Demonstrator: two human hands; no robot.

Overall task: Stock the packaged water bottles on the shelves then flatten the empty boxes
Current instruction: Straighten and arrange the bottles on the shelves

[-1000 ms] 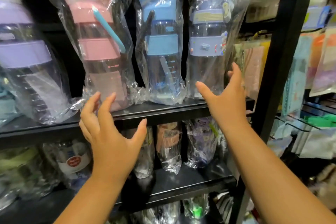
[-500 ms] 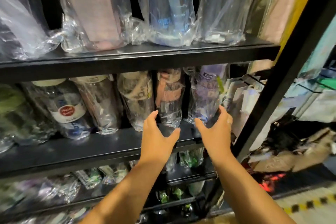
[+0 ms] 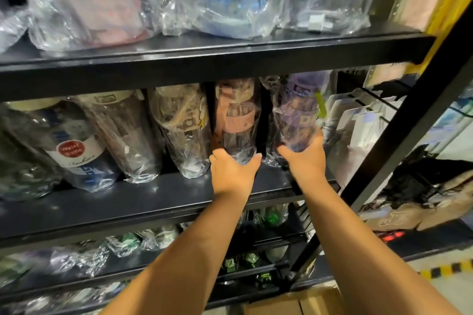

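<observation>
The left hand (image 3: 234,174), thumb and fingers spread, cups the base of the pink bottle (image 3: 236,120) on the middle shelf (image 3: 128,202); the right hand (image 3: 305,161) wraps the purple bottle (image 3: 297,120) beside it.

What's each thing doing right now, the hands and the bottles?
left hand, holds pink bottle low down
right hand, holds purple bottle low down
pink bottle, bagged, upright on shelf
purple bottle, bagged, upright
red-labelled bottle, bagged, tilted

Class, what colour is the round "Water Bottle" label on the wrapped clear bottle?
Red round label, head view.
</observation>
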